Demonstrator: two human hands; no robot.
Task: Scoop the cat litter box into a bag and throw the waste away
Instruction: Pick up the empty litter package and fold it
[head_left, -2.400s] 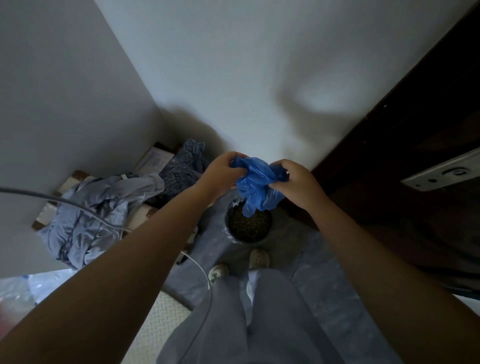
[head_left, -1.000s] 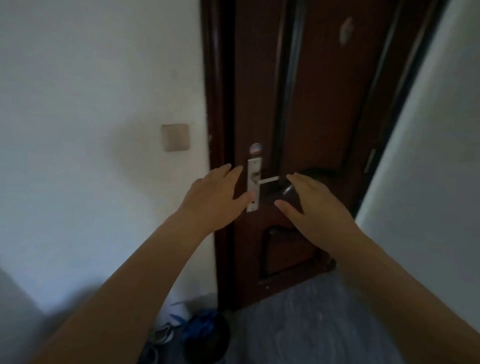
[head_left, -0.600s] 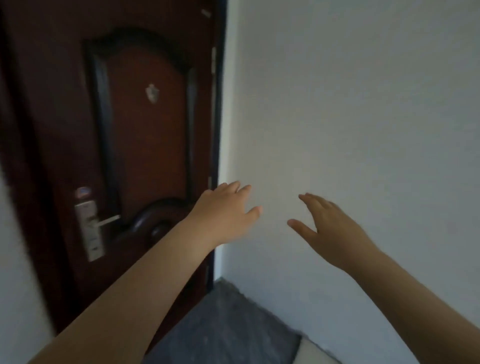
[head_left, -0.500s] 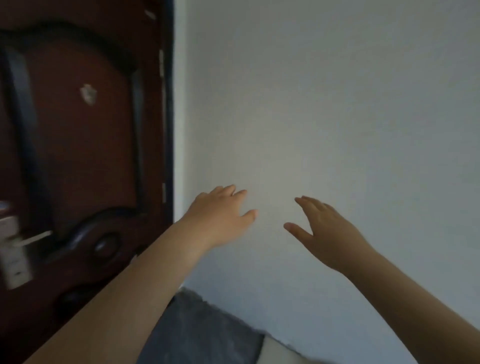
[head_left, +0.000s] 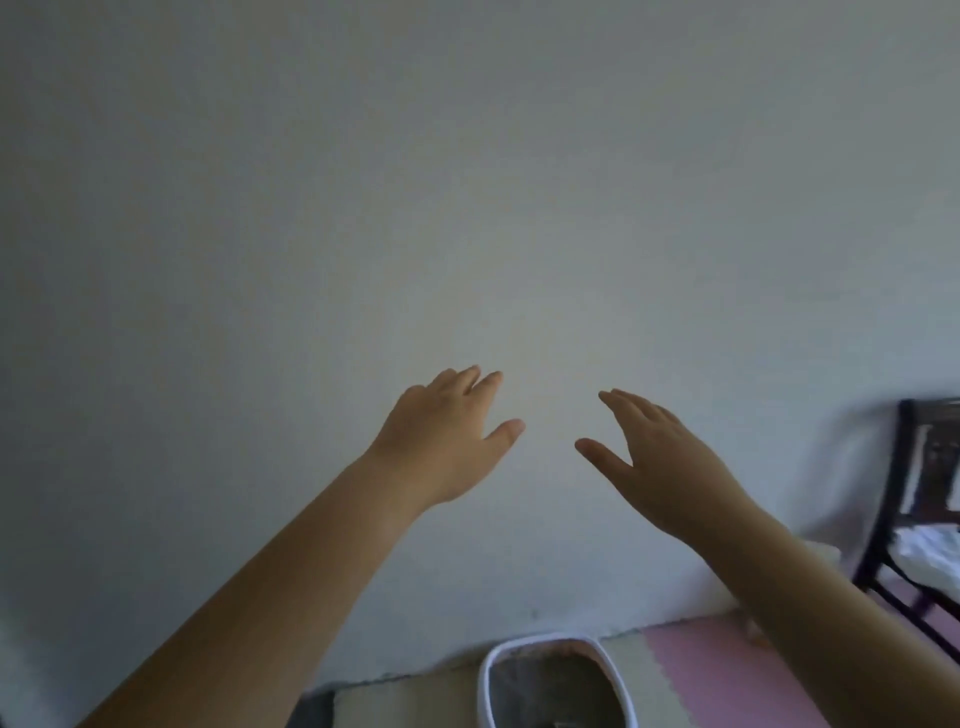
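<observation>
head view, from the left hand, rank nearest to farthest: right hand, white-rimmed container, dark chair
1. right hand, beside the left hand
2. white-rimmed container, on the floor below
3. dark chair, at the far right

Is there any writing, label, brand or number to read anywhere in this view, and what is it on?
None can be read.
The plain white wall, the white-rimmed bin, the left hand and the right hand show no text.
The dark-framed chair at the right edge is too blurred to tell.
</observation>
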